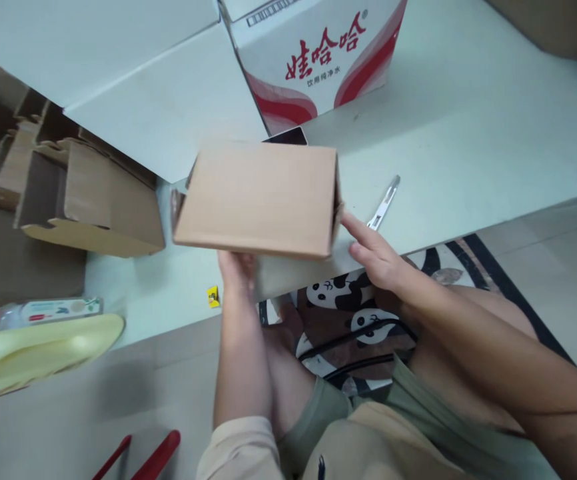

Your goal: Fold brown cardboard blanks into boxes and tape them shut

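A plain brown cardboard box [258, 197] is held up above the table in front of me, its broad side facing up. My left hand [237, 270] supports it from below, with most of its fingers hidden under the box. A small flap stands out at the box's left end. At the right end, the index finger of my right hand [376, 253] reaches to the flap edge, thumb apart and nothing in the palm. Just beyond that hand lies a white utility knife [384, 202] on the table.
Several small open cardboard boxes [96, 197] stand at the left. Behind are a white carton with red lettering [318, 67] and a dark flat object [291, 137]. A small yellow packet [213, 297] lies near the front edge of the table [468, 133]; a plastic bottle [11, 318] is far left.
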`<state>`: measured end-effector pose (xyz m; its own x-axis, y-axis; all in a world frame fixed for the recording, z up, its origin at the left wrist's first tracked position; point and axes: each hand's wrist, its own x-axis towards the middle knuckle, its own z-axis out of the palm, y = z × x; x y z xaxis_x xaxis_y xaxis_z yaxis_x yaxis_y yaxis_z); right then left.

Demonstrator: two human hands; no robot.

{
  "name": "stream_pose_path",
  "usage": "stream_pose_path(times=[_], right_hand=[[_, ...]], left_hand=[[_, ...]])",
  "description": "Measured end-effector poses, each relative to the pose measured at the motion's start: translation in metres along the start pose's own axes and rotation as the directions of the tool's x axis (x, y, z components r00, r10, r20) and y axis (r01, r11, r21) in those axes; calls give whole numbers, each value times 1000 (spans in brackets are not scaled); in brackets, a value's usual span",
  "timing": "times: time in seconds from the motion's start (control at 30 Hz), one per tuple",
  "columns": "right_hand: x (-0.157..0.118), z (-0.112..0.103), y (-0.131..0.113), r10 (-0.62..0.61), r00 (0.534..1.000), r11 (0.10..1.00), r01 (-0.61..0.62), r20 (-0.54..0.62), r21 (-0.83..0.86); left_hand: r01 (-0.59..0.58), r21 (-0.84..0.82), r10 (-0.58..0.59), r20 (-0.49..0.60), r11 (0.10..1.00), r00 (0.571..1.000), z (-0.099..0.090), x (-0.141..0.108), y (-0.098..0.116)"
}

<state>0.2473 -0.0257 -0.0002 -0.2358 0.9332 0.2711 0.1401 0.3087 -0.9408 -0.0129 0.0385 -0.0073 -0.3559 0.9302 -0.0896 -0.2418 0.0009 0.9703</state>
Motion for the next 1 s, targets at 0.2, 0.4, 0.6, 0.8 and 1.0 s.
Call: stream_pose_path(times=[0.2, 0.4, 0.6, 0.8, 1.0], right_hand=[[-3, -5, -5, -152, 983, 983, 140, -104, -116], [-5, -17, -4, -24, 957, 1000, 23, -288, -9], [6, -21, -7, 64, 941, 997, -74, -332, -18], [7, -9, -12, 11, 989, 1000, -14, -148, -15], [6, -8, -15, -44, 996, 997, 39, -77, -63]], left_hand=[[209, 20, -208, 225, 978, 952, 12, -19, -7], [285, 465, -501, 450, 838, 739, 13, -30, -8], [97, 684, -486, 404, 723, 775, 17, -26, -5], [-732, 334, 660, 317, 594, 681, 21, -33, 13], [-883, 314, 676, 568, 349, 470, 29, -39, 19]])
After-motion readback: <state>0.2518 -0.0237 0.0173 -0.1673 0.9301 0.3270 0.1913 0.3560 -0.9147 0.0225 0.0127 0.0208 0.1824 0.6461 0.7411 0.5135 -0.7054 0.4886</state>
